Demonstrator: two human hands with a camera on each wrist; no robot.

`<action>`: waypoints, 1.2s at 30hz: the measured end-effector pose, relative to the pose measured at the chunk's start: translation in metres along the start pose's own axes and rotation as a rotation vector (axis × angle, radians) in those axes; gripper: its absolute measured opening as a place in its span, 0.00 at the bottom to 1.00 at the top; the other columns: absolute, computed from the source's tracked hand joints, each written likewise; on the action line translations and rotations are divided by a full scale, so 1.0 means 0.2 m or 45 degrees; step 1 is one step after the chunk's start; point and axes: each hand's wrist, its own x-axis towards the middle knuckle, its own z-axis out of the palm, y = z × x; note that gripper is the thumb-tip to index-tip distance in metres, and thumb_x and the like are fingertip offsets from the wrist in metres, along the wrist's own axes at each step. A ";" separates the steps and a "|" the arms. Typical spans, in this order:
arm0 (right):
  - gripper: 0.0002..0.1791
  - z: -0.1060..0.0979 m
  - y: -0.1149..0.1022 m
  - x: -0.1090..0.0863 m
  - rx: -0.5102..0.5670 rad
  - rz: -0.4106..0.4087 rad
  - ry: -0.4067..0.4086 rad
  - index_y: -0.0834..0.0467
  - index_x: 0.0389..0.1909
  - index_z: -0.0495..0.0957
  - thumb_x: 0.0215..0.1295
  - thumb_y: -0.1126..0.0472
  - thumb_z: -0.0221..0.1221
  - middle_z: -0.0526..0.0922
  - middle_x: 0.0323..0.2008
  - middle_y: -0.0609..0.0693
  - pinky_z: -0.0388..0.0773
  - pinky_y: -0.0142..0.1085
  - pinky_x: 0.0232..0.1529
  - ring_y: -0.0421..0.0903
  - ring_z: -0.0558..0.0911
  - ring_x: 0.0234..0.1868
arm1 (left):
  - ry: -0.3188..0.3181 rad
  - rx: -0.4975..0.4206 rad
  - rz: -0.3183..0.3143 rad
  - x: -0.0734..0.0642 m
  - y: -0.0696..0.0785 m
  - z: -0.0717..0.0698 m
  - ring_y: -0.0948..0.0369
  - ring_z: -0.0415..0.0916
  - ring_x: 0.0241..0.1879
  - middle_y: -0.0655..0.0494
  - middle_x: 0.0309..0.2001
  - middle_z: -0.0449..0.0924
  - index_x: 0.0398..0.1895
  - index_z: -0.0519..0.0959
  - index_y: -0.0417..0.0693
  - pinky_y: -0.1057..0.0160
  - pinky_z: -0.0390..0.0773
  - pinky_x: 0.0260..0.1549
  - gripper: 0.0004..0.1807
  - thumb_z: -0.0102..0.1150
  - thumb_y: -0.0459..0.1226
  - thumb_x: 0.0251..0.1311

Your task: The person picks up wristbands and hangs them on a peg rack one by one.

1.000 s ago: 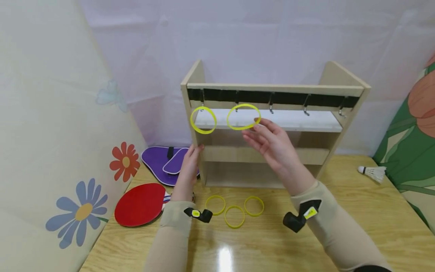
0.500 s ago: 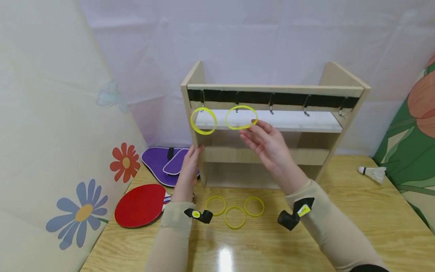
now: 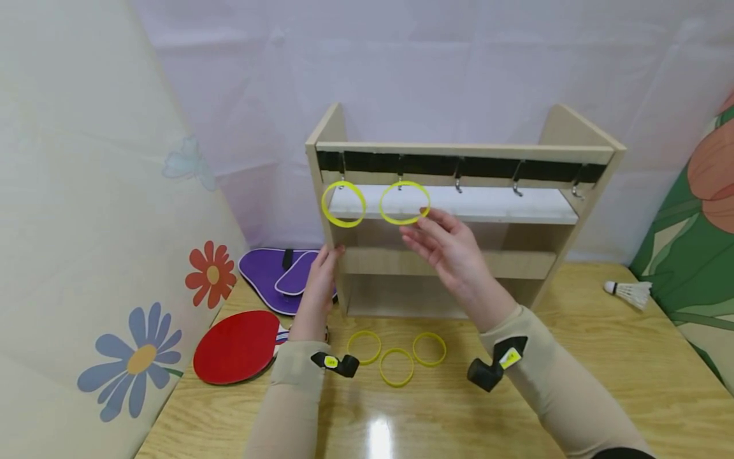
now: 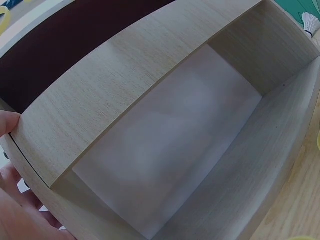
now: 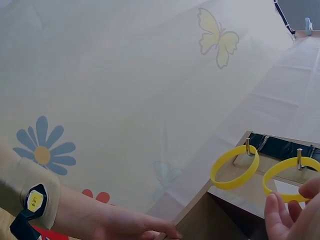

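A yellow silicone wristband (image 3: 399, 222) hangs at the second hook from the left of a small wooden shelf (image 3: 504, 262). My right hand (image 3: 455, 252) pinches its lower right edge between thumb and index finger, the other fingers loosely bent. In the right wrist view, the hook tip (image 5: 299, 153) shows inside this band's loop. Another yellow wristband (image 3: 344, 224) hangs from the leftmost hook. My left hand (image 3: 322, 274) grips the shelf's left side panel; its thumb (image 4: 9, 122) lies on the front edge and the fingers are round the outer side.
Several metal hooks line a black strip (image 3: 487, 167). Three yellow wristbands, one of them in front (image 3: 395, 384), lie on the wooden table (image 3: 447, 421). At left are a red table tennis paddle (image 3: 237, 347) and a purple case (image 3: 266, 280); a shuttlecock (image 3: 629, 292) lies at right.
My right hand has moved slightly left and down with the pinched wristband, which now hangs rounder and lower by the second hook. My left hand stays on the side panel.
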 end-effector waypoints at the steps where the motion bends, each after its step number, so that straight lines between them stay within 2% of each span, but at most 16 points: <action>1: 0.10 0.00 0.00 0.00 -0.007 0.001 0.003 0.61 0.51 0.72 0.71 0.70 0.53 0.82 0.41 0.54 0.84 0.35 0.45 0.45 0.87 0.36 | 0.003 0.001 -0.001 0.00 0.00 0.00 0.59 0.72 0.49 0.46 0.55 0.73 0.71 0.66 0.52 0.45 0.66 0.62 0.26 0.44 0.42 0.72; 8: 0.09 -0.01 0.02 0.00 -0.106 -0.008 0.019 0.58 0.51 0.73 0.72 0.67 0.54 0.83 0.40 0.50 0.84 0.36 0.44 0.43 0.87 0.36 | 0.007 -0.015 0.004 0.00 0.00 0.00 0.63 0.74 0.45 0.52 0.50 0.75 0.71 0.66 0.50 0.50 0.68 0.59 0.25 0.45 0.42 0.71; 17: 0.13 -0.02 0.03 0.01 -0.230 0.011 0.054 0.57 0.55 0.72 0.72 0.65 0.55 0.82 0.41 0.47 0.84 0.35 0.42 0.40 0.85 0.34 | -0.015 -0.022 0.007 0.01 0.00 0.00 0.61 0.72 0.48 0.45 0.56 0.72 0.72 0.64 0.52 0.47 0.66 0.62 0.26 0.44 0.42 0.71; 26: 0.09 -0.04 0.05 0.00 -0.266 0.006 0.032 0.56 0.50 0.74 0.72 0.66 0.55 0.83 0.36 0.46 0.83 0.34 0.40 0.40 0.84 0.34 | -0.022 -0.033 -0.003 0.00 0.00 0.00 0.60 0.72 0.48 0.44 0.58 0.71 0.73 0.64 0.52 0.44 0.64 0.64 0.26 0.44 0.41 0.72; 32: 0.15 -0.09 0.07 -0.01 -0.310 0.004 0.021 0.60 0.57 0.72 0.72 0.67 0.54 0.80 0.36 0.46 0.83 0.33 0.39 0.40 0.83 0.34 | -0.009 -0.014 -0.011 0.00 0.00 0.00 0.60 0.72 0.48 0.44 0.57 0.72 0.73 0.64 0.53 0.46 0.66 0.62 0.27 0.44 0.42 0.72; 36: 0.13 -0.16 0.10 -0.03 -0.382 0.010 0.012 0.60 0.55 0.72 0.72 0.68 0.54 0.80 0.37 0.47 0.83 0.33 0.39 0.40 0.83 0.34 | 0.002 -0.009 -0.016 0.00 0.00 0.00 0.61 0.73 0.47 0.47 0.55 0.73 0.72 0.65 0.54 0.47 0.67 0.61 0.26 0.45 0.43 0.71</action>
